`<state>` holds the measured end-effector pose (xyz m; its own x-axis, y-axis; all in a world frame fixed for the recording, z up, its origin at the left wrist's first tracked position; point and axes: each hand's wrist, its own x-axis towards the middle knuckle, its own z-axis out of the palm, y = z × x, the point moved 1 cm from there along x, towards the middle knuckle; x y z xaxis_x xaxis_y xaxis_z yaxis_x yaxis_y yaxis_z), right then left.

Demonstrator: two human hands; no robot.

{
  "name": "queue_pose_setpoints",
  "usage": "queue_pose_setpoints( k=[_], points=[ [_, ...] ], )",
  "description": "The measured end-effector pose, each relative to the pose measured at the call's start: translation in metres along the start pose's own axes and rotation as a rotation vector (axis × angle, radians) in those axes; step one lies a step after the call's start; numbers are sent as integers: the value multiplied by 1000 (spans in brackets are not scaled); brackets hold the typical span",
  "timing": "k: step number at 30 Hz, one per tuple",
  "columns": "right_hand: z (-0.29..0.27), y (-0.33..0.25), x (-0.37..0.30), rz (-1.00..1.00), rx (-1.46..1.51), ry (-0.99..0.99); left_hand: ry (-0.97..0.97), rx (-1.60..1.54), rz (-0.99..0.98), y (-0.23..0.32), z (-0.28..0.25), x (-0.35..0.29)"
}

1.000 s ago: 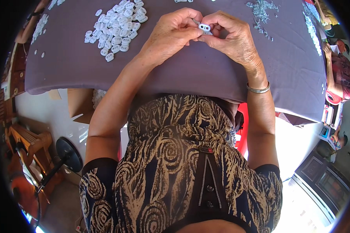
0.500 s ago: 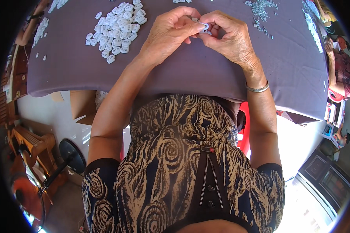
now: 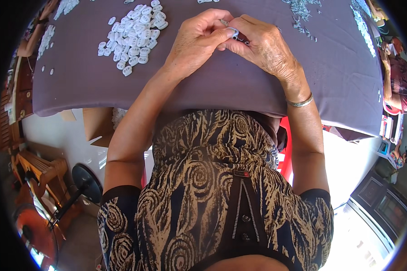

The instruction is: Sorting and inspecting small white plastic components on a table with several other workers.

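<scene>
Both my hands meet over the far middle of the table. My left hand [image 3: 199, 40] is closed, its thumb pressing a small white plastic piece [image 3: 234, 33] with holes in it. My right hand [image 3: 267, 45] is closed around the other side of this piece, its thumb touching the left fingertips. Part of the piece is covered by the fingers, and I cannot tell whether something smaller sits among them. To the left of my hands lies a loose heap of similar white oval pieces [image 3: 135, 38], each with holes.
A dark purple-grey cloth [image 3: 203, 92] covers the table. Small metallic parts [image 3: 301, 13], perhaps springs, are scattered at the far right. More white pieces lie along the side edges. A cardboard box [image 3: 97, 124] and a fan [image 3: 87, 183] stand below on the left. Other people are at the sides.
My right hand has closed in, its thumb sliding left to the left fingertips and its fingers covering more of the white piece. The left hand keeps its hold. The view has shifted slightly.
</scene>
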<state>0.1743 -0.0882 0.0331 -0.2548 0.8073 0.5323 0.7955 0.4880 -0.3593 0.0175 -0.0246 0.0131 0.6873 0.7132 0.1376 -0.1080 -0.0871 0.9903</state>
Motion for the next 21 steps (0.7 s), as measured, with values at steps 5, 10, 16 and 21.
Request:
queue_pose_setpoints(
  k=[5, 10, 16, 21],
  points=[
    [0, -4, -1, 7, -36, -36, 35, -16, -70, 10, 1, 1],
    [0, -4, -1, 13, -25, -45, -61, -61, -73, 10, 1, 3],
    [3, -4, -2, 33, -49, -89, -56, -62, -87, 6, 0, 2],
    [7, -6, -3, 54, -68, -118, -83, 18, -128, 14, -5, 3]
  ],
)
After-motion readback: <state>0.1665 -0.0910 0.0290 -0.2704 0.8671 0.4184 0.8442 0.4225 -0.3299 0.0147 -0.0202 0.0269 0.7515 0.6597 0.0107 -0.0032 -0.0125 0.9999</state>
